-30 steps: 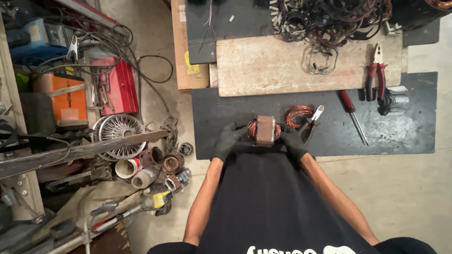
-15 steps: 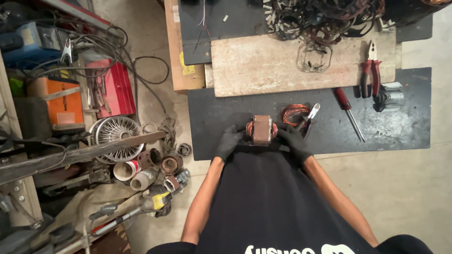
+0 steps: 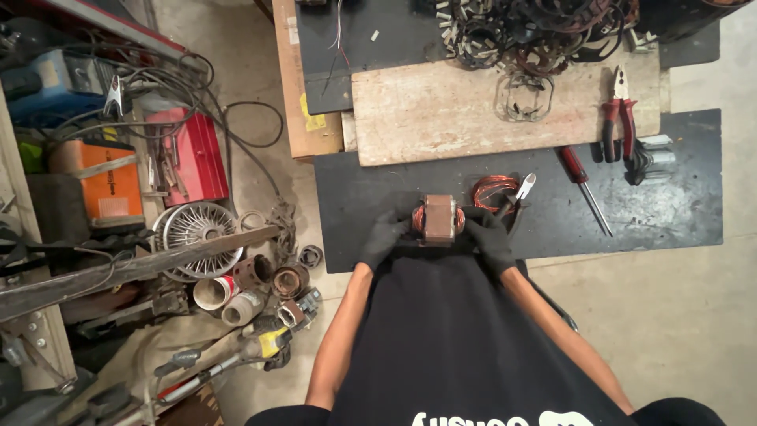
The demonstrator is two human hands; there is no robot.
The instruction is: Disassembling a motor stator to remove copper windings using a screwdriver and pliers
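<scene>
Left hand, gloved, grips left end of copper-wound motor stator; right hand grips right end. Stator over black mat, near edge. Loose copper coil just beside.

wire coil lies between wound core and screwdriver

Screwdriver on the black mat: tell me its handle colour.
Red, on the screwdriver right of the hands; the head view shows it.
</scene>
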